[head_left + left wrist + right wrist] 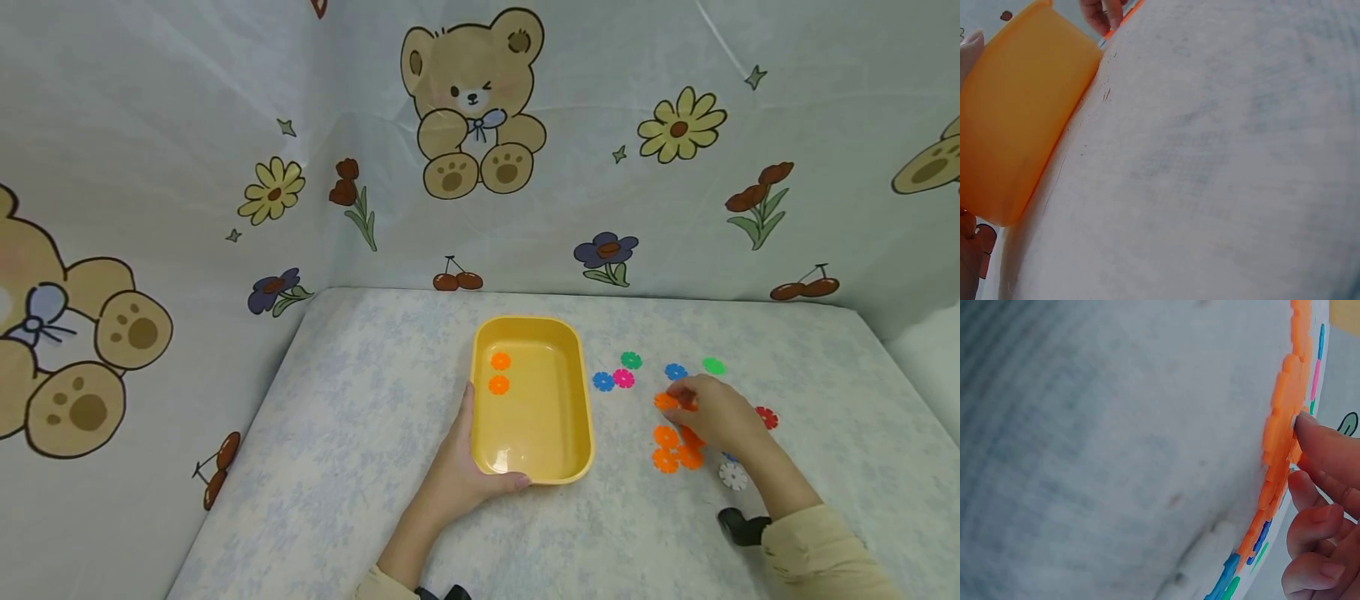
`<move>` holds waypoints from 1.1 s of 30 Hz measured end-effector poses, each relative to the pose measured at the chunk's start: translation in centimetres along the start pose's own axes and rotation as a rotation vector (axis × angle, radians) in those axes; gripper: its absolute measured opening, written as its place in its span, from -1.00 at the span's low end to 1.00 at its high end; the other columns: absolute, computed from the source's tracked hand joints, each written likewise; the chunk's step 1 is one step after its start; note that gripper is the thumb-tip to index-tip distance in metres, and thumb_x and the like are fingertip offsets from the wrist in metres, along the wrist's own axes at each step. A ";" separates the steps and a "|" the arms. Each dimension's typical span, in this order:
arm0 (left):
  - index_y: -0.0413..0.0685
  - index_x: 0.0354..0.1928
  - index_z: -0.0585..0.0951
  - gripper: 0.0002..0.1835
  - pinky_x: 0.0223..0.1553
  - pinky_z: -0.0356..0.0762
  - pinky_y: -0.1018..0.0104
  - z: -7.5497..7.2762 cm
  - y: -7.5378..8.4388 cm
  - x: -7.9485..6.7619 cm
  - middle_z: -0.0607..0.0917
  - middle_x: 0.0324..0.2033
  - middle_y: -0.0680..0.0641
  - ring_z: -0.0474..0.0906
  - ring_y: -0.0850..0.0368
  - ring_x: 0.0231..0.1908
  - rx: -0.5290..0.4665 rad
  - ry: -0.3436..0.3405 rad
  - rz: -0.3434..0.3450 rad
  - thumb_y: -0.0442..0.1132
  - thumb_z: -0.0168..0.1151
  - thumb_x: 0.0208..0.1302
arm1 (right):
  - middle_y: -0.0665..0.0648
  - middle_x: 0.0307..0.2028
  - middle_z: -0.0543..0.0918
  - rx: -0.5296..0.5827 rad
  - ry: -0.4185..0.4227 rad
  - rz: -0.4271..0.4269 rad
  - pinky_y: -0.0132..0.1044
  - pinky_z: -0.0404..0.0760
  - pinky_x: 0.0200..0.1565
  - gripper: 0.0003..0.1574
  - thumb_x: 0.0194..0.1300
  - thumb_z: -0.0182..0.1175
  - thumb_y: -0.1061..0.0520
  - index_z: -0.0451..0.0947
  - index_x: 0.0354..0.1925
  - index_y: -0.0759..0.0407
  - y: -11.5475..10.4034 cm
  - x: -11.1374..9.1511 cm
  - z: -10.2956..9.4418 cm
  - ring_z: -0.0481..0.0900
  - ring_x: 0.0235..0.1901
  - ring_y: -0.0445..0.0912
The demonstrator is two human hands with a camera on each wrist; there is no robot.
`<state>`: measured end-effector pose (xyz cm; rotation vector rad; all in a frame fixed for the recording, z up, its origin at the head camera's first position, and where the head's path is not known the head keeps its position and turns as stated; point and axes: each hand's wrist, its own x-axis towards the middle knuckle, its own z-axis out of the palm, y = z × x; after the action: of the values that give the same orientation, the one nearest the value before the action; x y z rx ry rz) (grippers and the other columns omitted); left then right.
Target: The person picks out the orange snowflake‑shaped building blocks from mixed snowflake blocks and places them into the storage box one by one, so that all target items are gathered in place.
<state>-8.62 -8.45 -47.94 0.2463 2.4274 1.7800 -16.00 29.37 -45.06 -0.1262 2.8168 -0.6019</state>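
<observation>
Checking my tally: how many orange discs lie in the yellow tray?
2. One orange disc lies toward the far left corner of the tray; the second disc is just below it in the head view. None looks hidden.

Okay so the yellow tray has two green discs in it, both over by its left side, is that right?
Not quite: the two discs in the yellow tray are orange, not green, as the head view shows. Both do lie by its left side.
</observation>
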 end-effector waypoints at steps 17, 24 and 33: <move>0.61 0.51 -0.32 0.51 0.46 0.03 -0.18 0.0 0.0 -0.1 -0.08 0.57 0.18 -0.02 0.10 0.53 0.001 0.003 -0.030 0.07 0.70 -0.27 | 0.19 -0.19 0.66 0.066 0.015 0.033 -0.31 0.45 -0.45 -0.43 0.25 0.36 -0.04 0.59 0.15 0.19 -0.1 -0.7 -0.2 0.47 -0.32 -0.03; 0.58 0.52 -0.30 0.50 0.47 0.01 -0.18 0.0 0.0 -0.1 -0.08 0.57 0.18 -0.02 0.10 0.53 -0.021 0.005 -0.003 0.04 0.70 -0.26 | 0.20 -0.15 0.64 0.188 0.036 0.035 -0.35 0.27 -0.60 -0.34 0.32 0.29 -0.14 0.55 0.24 0.20 0.0 -0.9 -0.4 0.36 -0.43 -0.05; 0.60 0.52 -0.31 0.49 0.46 0.02 -0.19 0.0 -0.2 -0.1 -0.09 0.57 0.18 -0.03 0.10 0.53 0.010 0.006 -0.025 0.08 0.69 -0.25 | 0.20 -0.15 0.67 0.324 0.172 0.020 -0.34 0.30 -0.65 -0.24 0.26 0.24 -0.37 0.57 0.24 0.05 -3.8 -1.0 -0.8 0.36 -0.58 -0.10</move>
<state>-8.57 -8.51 -48.15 0.2107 2.4336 1.7613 -15.15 26.37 -42.62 0.0170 2.8284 -1.1010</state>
